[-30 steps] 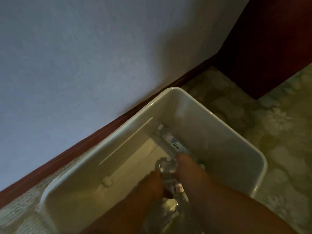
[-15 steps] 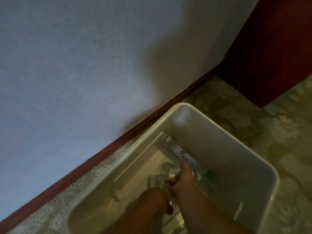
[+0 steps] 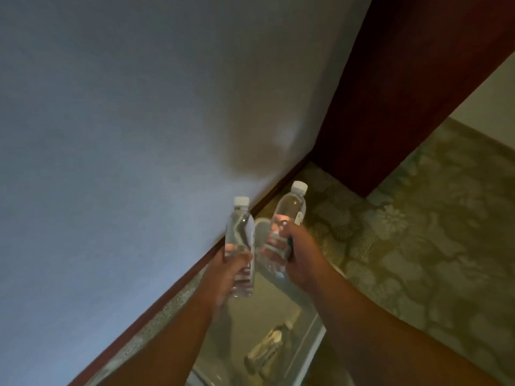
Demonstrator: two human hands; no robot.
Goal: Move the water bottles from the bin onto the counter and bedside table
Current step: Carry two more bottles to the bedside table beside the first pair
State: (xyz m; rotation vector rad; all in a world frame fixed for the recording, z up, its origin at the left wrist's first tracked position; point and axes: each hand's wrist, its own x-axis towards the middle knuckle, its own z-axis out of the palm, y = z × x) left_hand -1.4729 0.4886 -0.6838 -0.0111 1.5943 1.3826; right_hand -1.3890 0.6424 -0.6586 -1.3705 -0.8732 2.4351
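Bottles of clear water with white caps sit one in each hand, both lifted above the bin and held nearly upright, close together without touching. The left hand has its fingers wrapped around the lower half of the left bottle; the right hand clasps the right bottle around its middle. Below them, another bottle lies blurred on the bin's floor. The bin stands on patterned carpet against a pale wall, near a dark red panel.
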